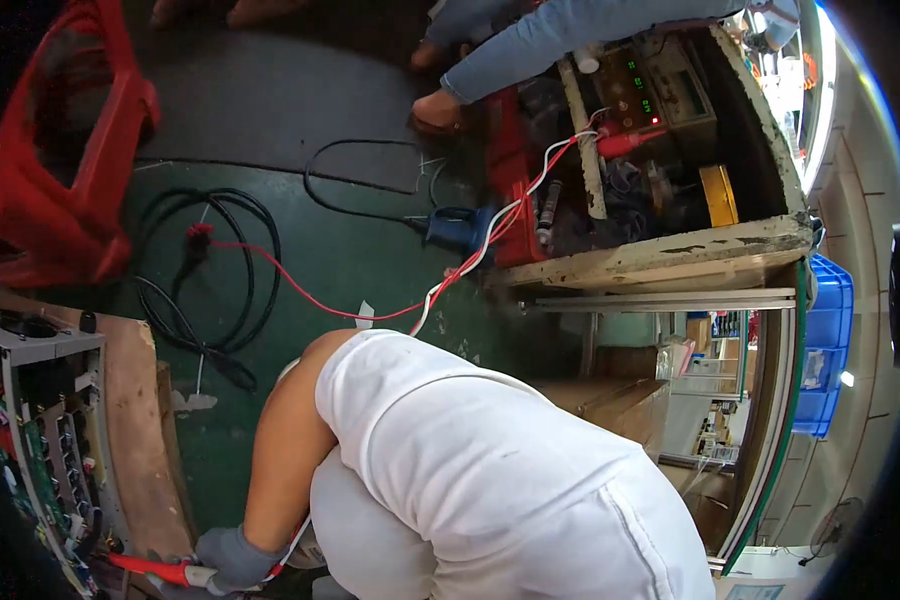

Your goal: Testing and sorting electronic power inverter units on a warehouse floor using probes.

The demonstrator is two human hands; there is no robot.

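My right hand [238, 558], in a grey glove, is closed around a red test probe [160, 570] with a white section. The probe's tip points at an opened electronic unit [50, 450] with crowded boards and wiring; I cannot tell whether they touch. Twisted red and white leads [490, 232] run from a power supply [640, 90] with lit green digits, pass behind my white-sleeved arm [470, 440], and show again by the wrist. A dark grey patch at the lower edge, below the probe, may be my left hand [170, 588]; its fingers are hidden.
A coiled black cable [260, 215] lies on the green floor [370, 270]. Beside it are a blue connector [460, 230] and a red chair-like frame [60, 150]. A worn cart [660, 255] holds the supply and a yellow box [718, 196]. Another person's jeans-clad leg [540, 45] is close by.
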